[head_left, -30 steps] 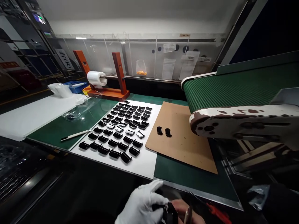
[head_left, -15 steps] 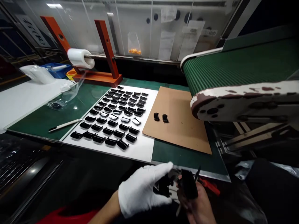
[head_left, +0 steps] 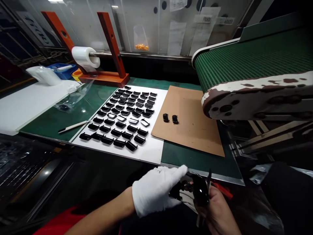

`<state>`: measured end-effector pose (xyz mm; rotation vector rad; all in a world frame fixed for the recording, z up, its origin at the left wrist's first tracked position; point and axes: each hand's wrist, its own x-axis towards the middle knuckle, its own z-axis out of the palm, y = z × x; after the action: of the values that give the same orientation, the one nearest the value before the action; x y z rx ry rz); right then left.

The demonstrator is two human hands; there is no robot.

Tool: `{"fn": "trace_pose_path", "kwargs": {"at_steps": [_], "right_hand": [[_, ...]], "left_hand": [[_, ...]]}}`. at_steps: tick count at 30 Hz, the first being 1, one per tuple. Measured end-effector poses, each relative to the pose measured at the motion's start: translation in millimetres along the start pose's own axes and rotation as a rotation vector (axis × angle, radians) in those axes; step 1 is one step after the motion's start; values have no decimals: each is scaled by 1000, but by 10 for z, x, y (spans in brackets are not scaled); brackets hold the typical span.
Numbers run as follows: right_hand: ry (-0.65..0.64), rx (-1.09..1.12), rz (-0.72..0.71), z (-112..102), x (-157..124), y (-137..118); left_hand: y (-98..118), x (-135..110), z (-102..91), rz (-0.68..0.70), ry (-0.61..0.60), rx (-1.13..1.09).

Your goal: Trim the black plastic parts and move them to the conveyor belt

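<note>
1. Currently I judge the step in hand to be close fitting work on one part, held low at my six o'clock, just off the near edge of the green bench mat (head_left: 195, 163).
2. My left hand (head_left: 154, 192), in a white glove, closes around a dark fitting (head_left: 179, 192), though its grip is partly hidden.
3. My bare right hand (head_left: 218, 212) is closed on a glossy black trim piece (head_left: 201, 191), with a slim blade (head_left: 209, 179) standing up beside it. A red-handled tool (head_left: 222, 191) lies just past it.
4. Rows of matching black pieces (head_left: 131, 146) sit on a white board (head_left: 151, 153) at twelve o'clock; two more (head_left: 166, 117) lie on a cardboard sheet (head_left: 195, 137) at one o'clock.
5. My next move calls for a steady two-handed hold, in my judgement.
</note>
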<state>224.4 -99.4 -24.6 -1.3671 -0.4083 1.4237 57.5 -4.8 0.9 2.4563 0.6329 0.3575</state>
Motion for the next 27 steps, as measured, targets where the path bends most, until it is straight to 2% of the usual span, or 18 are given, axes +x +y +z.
{"fn": "trace_pose_path", "kwargs": {"at_steps": [3,5,7,10,13,16,18,22,27], "right_hand": [[-4,-104,10,-103,8,63],[1,-183,-80,-192,15,85],[-38,-271,-147,-279,22,83],[-112,-336,-146,-343,26,57],[-94,-173,-151,-263,26,31],[-126,133,-46,-90,67,22],[-136,237,16,7,133,38],[-177,357,89,125,268,139],[-185,425,109,299,307,351]], "left_hand": [[15,-50,19,32,33,-20],[16,-79,22,81,83,-57],[17,-105,13,145,119,-103],[25,-146,-5,206,175,-124],[35,-187,17,214,257,-109],[26,-210,97,206,321,-93],[6,-213,166,195,351,-96],[-46,-214,271,116,385,-139],[-51,-213,334,80,424,-211]]}}
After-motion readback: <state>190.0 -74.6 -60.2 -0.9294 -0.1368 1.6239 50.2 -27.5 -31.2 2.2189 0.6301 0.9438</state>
